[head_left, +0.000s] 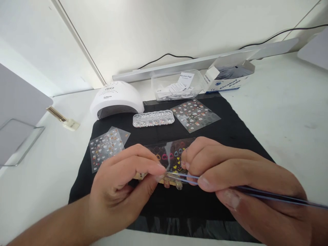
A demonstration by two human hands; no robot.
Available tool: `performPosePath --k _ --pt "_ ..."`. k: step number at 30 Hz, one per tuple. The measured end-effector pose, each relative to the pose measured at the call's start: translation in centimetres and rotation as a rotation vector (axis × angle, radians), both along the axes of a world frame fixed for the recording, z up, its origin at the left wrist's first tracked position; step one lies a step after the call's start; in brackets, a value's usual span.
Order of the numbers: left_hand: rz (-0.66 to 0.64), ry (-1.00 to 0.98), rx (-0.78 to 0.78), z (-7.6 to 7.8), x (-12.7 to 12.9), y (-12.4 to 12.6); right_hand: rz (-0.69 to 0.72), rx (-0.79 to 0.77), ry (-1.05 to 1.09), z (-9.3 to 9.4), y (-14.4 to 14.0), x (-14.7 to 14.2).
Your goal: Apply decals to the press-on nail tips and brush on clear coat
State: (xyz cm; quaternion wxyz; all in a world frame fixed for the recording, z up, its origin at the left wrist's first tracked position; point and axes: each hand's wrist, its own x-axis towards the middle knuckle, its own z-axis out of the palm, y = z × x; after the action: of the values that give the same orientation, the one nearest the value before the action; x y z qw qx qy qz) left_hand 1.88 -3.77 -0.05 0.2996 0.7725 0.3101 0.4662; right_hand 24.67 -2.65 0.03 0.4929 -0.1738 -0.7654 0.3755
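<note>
My left hand [128, 181] pinches thumb and forefinger together over something tiny, mostly hidden by the fingertips. In my right hand [246, 174] is a pair of slim bluish tweezers [191, 181], their tips meeting the left fingertips. A clear sticker sheet [164, 156] with neon pink, yellow, orange and blue shapes shows between the hands; the right fingers overlap its right side, and I cannot tell whether they hold it. Just below the tweezers, a few glossy nail tips [178, 185] stick out from a tan strip, partly covered by the left hand.
A black mat [200, 208] covers the white table. On it are a rhinestone case [153, 119] and sticker sheets at left [106, 147] and right [196, 115]. Behind stand a white nail lamp [116, 99], a clear tub [176, 89] and an alcohol pad box [228, 80]. A polish bottle [70, 124] lies left.
</note>
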Motion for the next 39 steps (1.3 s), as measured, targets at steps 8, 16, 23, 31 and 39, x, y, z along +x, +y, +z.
performPosePath --k 8,16,23,31,39 --pt "0.0 -0.004 -0.003 0.07 0.03 -0.13 0.015 0.033 -0.004 0.13 0.44 -0.25" --pt "-0.006 -0.009 -0.002 0.01 0.18 0.01 -0.008 0.02 0.017 -0.13 0.22 -0.13" --pt "-0.007 -0.029 -0.008 -0.01 0.31 0.04 0.002 0.028 0.015 -0.33 0.25 -0.04" --pt "0.004 -0.033 -0.009 -0.13 0.18 0.01 0.001 0.051 0.046 -0.19 0.55 -0.57" --pt "0.006 -0.031 -0.013 -0.05 0.26 -0.07 0.0 0.073 0.061 -0.35 0.52 -0.58"
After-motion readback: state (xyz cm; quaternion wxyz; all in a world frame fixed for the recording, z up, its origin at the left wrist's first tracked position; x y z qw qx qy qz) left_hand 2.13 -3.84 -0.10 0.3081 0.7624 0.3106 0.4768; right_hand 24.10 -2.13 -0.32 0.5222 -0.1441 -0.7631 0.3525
